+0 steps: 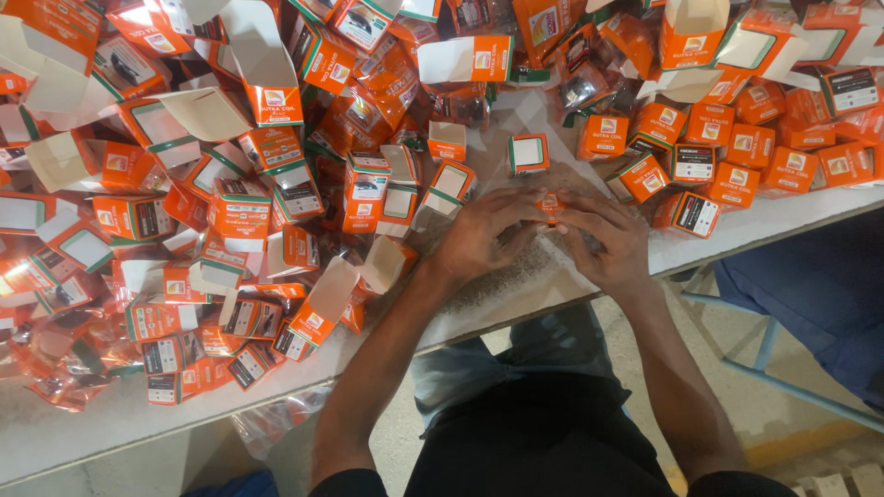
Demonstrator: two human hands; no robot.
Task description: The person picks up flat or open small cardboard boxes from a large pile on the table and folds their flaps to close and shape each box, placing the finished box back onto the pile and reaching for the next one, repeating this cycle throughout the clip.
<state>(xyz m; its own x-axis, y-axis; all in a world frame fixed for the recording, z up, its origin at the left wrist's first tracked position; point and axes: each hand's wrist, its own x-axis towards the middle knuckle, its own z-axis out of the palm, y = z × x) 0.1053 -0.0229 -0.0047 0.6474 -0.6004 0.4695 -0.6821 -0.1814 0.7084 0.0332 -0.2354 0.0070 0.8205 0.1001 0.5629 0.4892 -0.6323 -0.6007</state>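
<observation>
Both my left hand [483, 235] and right hand [599, 237] pinch one small orange box [550, 204] mid-frame over the desk [516, 285], open cartons [276, 212] heaped left for easy grabbing.

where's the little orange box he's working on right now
In the head view, the small orange box sits at table centre, pinched between the left hand and right hand.

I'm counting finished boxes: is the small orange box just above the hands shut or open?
Shut. The small box stands alone on the table with no flap sticking up, unlike the open boxes left of it.
</observation>
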